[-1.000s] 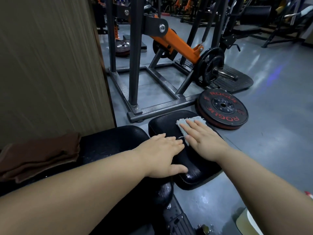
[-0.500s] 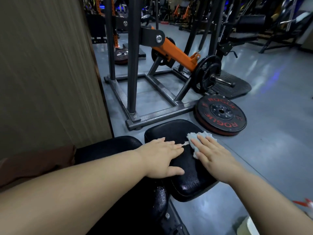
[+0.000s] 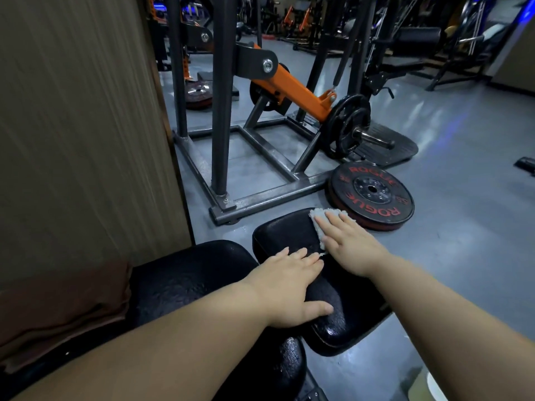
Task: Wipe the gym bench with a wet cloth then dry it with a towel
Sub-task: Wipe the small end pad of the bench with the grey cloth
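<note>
The left forearm [image 3: 173,342] and right forearm [image 3: 448,314] reach forward, both bare, the left grip [image 3: 289,287] lying palm down with fingers straight and together and thumb splayed rightward, the right grip [image 3: 350,244] just ahead and to its right, also palm down, fingers straight and slightly spread.

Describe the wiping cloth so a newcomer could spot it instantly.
Start at the black seat pad just before the red-lettered weight plate. At its far corner, under the flat right hand, lies the cloth. It is small, pale and fluffy, unlike the folded brown towel.
</note>
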The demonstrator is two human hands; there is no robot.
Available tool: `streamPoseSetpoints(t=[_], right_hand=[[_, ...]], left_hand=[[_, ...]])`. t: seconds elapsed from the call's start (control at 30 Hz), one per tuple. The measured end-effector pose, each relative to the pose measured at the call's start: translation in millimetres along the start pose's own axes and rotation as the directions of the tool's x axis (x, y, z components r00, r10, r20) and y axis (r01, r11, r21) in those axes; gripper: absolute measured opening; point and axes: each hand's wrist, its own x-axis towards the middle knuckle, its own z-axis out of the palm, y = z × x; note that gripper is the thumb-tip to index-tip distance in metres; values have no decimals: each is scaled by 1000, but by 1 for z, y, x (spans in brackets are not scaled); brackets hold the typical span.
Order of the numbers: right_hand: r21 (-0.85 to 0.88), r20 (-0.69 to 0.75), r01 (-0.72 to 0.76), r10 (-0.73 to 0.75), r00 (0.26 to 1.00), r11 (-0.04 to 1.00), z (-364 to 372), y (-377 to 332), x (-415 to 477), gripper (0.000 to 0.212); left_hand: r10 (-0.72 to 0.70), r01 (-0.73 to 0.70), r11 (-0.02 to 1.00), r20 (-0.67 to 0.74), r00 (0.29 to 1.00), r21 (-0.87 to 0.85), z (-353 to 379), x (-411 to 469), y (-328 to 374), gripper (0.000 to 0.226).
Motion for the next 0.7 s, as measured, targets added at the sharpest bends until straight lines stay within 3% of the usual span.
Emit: streamPoseSetpoints(t=[0.23, 0.3, 0.47, 0.7], right_hand=[[31, 3, 18, -18, 1000, 999, -10, -13, 4, 50], [132, -16, 48, -47, 999, 990, -15, -17, -14, 51], [320, 110, 117, -159, 981, 940, -32, -36, -15, 52], [167, 143, 97, -121, 982, 981, -23, -49, 52, 49]], left_hand=[[15, -15, 1000, 17, 1000, -11, 1, -2, -5, 82], [18, -18, 1000, 18, 1000, -23, 0, -2, -5, 83], [39, -38, 998, 12, 999, -40, 0, -4, -10, 84], [45, -45, 998, -2, 999, -51, 6, -1, -13, 86]])
